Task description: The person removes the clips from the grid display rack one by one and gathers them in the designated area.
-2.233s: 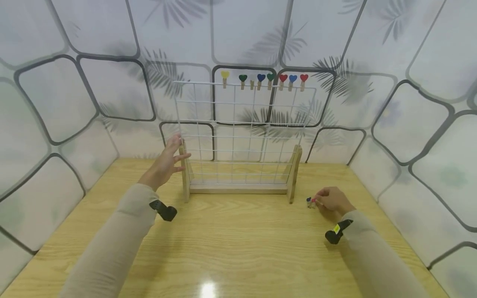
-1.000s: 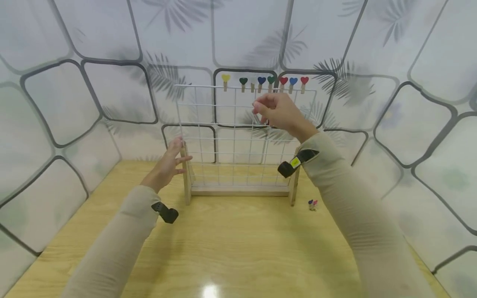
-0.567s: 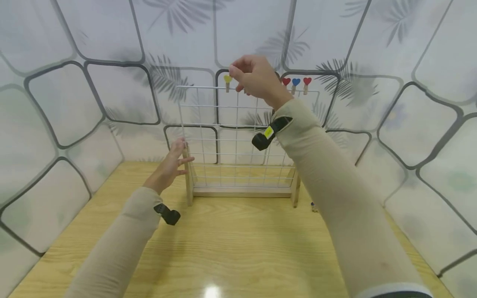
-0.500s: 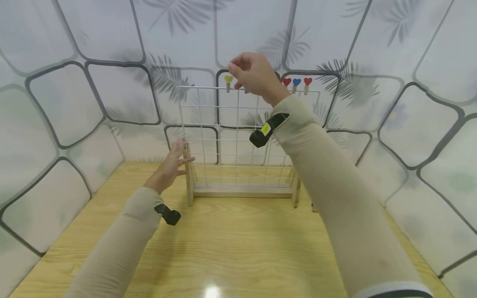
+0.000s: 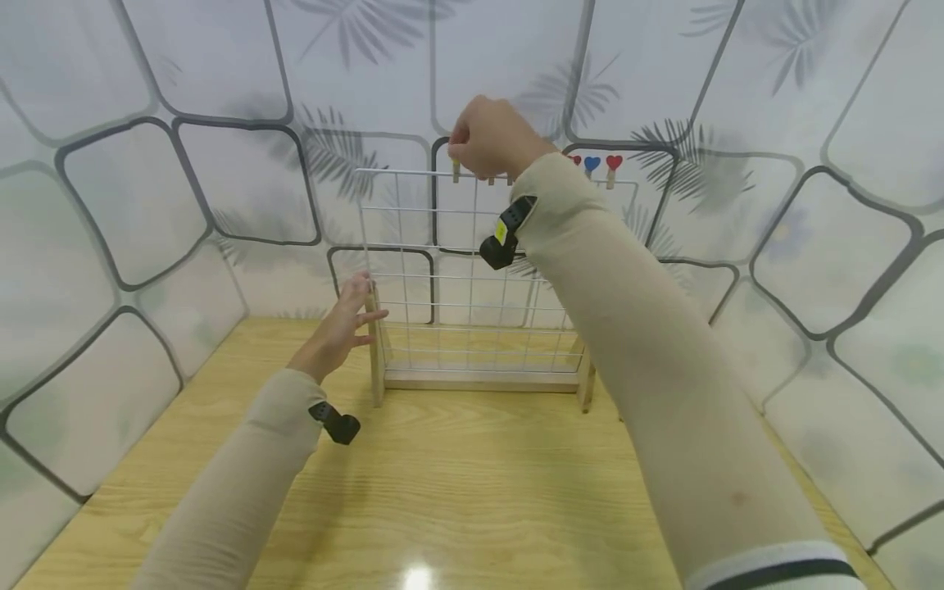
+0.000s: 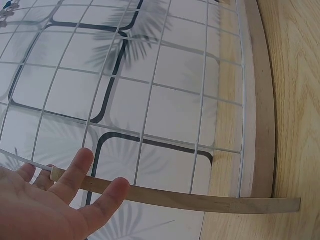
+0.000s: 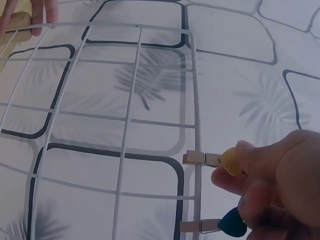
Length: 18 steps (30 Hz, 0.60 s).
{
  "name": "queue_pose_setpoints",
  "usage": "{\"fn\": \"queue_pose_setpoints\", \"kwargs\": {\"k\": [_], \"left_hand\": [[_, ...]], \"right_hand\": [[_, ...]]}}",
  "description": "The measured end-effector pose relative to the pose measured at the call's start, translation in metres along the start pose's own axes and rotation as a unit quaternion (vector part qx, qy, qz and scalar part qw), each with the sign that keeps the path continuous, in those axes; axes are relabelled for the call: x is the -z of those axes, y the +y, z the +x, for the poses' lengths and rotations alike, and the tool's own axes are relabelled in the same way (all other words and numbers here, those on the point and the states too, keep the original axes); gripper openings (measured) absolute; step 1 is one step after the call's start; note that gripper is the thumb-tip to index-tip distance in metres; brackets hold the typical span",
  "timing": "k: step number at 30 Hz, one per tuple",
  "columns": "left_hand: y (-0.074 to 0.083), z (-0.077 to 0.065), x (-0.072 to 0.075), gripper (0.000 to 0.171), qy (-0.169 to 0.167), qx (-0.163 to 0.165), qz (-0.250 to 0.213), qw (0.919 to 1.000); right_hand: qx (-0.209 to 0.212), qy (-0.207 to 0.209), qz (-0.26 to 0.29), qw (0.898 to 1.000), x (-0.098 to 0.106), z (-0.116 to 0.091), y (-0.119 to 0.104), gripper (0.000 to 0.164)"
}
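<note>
A white wire grid rack stands on a wooden base (image 5: 479, 380). Heart-topped clothespins are clipped along its top wire. High over that wire, my right hand (image 5: 490, 135) pinches the yellow heart clothespin (image 7: 230, 162) between thumb and fingers; its wooden jaws sit on the wire. A green heart clothespin (image 7: 233, 223) is clipped beside it, close to the curled fingers. At the rack's left side, my left hand (image 5: 335, 332) rests against the wooden post (image 6: 200, 201), its fingers extended and spread.
Red (image 5: 614, 162) and blue (image 5: 592, 163) heart clothespins show on the top wire to the right; my hand hides others. The light wood table (image 5: 472, 483) spreads in front of the rack. Patterned cloth walls (image 5: 826, 246) stand behind and at the sides.
My right hand has left the small clothespins on the table at the right, risen leftward across the rack, and closed on the yellow heart clothespin. The left hand stays at the post.
</note>
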<state>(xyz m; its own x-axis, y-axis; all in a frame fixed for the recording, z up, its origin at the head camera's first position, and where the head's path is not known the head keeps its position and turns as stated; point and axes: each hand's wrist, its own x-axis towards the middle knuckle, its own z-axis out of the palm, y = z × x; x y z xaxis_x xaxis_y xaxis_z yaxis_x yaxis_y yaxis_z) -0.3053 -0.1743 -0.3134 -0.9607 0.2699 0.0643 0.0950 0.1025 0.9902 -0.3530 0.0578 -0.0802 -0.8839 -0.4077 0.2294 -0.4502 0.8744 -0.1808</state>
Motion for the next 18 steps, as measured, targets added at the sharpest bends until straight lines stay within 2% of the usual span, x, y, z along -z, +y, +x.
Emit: {"fn": "queue_pose_setpoints", "kwargs": {"k": [4,7,10,12,18], "left_hand": [[-0.003,-0.001,-0.001,0.068,-0.001,0.006,-0.007,1.0],[-0.005,-0.004,-0.002,0.068,-0.002,0.01,-0.008,0.9999],[-0.004,-0.004,-0.002,0.069,-0.003,0.013,-0.006,0.9999],[-0.003,-0.002,-0.002,0.069,-0.004,0.01,-0.005,0.9999],[0.003,0.0,0.001,0.071,-0.005,0.009,-0.008,0.9999]], "right_hand": [[-0.013,-0.005,-0.039,0.999,-0.004,-0.001,-0.005,0.023],[-0.035,0.016,-0.02,0.999,-0.009,-0.004,-0.006,0.019],[-0.044,0.05,0.036,0.997,-0.009,-0.006,-0.004,0.019],[-0.045,0.062,0.094,0.993,-0.005,-0.009,0.0,0.02],[-0.02,0.007,0.226,0.974,0.007,-0.031,0.017,0.026]]}}
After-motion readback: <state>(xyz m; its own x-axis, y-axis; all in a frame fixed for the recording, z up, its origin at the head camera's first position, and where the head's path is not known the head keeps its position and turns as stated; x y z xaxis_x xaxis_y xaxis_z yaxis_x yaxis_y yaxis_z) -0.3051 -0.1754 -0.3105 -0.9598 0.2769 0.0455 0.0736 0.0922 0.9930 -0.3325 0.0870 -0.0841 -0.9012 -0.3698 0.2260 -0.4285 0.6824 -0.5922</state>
